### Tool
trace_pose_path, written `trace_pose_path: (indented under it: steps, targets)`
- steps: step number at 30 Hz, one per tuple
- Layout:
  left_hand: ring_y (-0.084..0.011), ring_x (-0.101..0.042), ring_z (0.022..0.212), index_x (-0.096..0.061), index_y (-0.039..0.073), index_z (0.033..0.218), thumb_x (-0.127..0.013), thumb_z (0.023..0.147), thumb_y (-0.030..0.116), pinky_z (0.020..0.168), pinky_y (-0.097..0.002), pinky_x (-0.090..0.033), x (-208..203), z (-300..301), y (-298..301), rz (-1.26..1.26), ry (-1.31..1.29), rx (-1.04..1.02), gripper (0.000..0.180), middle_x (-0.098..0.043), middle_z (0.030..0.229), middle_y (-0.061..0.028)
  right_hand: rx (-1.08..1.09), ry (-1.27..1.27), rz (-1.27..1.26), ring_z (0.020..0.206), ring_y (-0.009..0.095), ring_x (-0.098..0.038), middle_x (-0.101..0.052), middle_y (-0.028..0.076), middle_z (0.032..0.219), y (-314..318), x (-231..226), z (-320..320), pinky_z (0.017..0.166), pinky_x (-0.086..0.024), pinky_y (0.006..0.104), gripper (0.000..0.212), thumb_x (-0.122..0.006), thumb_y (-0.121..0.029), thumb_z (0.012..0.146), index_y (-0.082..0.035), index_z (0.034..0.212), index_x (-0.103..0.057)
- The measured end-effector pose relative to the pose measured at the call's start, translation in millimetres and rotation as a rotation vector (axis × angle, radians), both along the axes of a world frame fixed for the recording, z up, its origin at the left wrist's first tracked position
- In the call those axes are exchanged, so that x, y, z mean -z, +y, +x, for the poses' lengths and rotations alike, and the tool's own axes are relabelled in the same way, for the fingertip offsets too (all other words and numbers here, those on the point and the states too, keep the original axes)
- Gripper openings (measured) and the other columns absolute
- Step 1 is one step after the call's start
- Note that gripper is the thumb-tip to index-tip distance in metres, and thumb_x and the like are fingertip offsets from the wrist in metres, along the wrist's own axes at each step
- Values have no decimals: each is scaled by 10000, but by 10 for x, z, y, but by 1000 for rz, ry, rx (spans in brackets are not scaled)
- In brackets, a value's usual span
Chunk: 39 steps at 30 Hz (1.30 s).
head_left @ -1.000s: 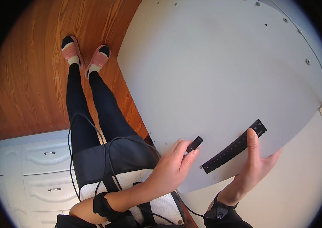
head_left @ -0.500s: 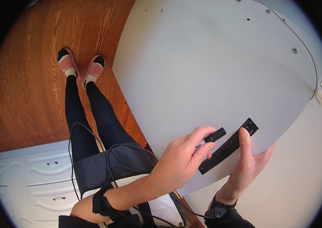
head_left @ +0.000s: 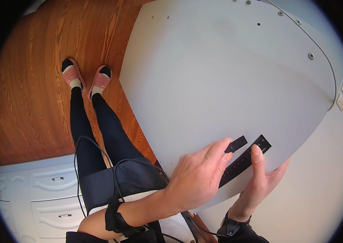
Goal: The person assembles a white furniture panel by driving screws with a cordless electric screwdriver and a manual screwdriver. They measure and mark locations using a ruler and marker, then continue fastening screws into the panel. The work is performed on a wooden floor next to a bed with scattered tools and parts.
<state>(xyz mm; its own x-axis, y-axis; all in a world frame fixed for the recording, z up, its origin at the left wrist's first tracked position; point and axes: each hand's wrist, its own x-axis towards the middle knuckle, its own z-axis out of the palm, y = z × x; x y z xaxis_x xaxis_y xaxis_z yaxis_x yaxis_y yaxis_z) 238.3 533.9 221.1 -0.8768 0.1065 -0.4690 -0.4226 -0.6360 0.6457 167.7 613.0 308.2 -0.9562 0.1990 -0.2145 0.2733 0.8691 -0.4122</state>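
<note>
My left hand [head_left: 197, 174] has its fingers curled around a marker [head_left: 236, 144]. The marker's black end sticks out past the fingertips, while the rest of it is hidden in the hand. Just right of it, a black ruler [head_left: 240, 163] with one toothed edge lies slanted on a large pale grey board [head_left: 220, 89]. My left hand covers the ruler's lower end. The thumb of my right hand [head_left: 260, 174] presses on the ruler near its upper end. The other right fingers go behind the board's edge, so the hand clamps ruler and board together.
A thin cable [head_left: 319, 50] runs along the board's upper right edge, near several round metal fittings [head_left: 311, 56]. Wall sockets [head_left: 341, 101] are at the right. White drawers [head_left: 58, 194] stand at lower left, beside a wooden floor [head_left: 29, 101]. A black cord [head_left: 77, 174] loops over my lap.
My left hand has shifted right with the marker, now covering the ruler's lower end and the marker's white barrel. My right thumb stays on the ruler. The view has shifted slightly.
</note>
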Motion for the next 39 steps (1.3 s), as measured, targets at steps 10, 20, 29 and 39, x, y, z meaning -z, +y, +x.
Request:
trace_pose_path:
  steps: [10,20,29,39]
  targets:
    - [-195,-581,616,-651,42,1169,-669,784,57,520,-296,-421,-30,358,-898,-246,391,170,386,-613,754,-93,-40,-23,-33,1212,243,-454,-443,152,1332,-1,-1,-8,1045,-344,353,651,-678,-64,877,56,1417,-334]
    - [-145,-486,537,-662,97,861,-628,760,245,504,-285,-399,-493,383,-1399,-516,951,-168,182,-553,745,-35,-4,-62,-13,1171,232,-487,-479,142,1290,106,-52,28,1018,-370,342,641,-687,-55,873,55,1404,-346]
    - [-108,-416,444,-563,137,868,-574,865,272,478,-281,-356,-323,576,-1343,-730,987,-428,136,-514,672,11,38,-29,22,1211,237,-479,-469,155,1348,126,-5,66,1043,-361,349,646,-678,-55,888,58,1425,-338]
    - [-247,-594,539,-615,69,804,-802,770,192,508,-330,-451,379,515,-1794,-846,270,328,226,-598,648,-85,-213,95,217,1207,255,-479,-472,176,1348,153,57,44,1052,-356,361,623,-642,-22,892,66,1429,-337]
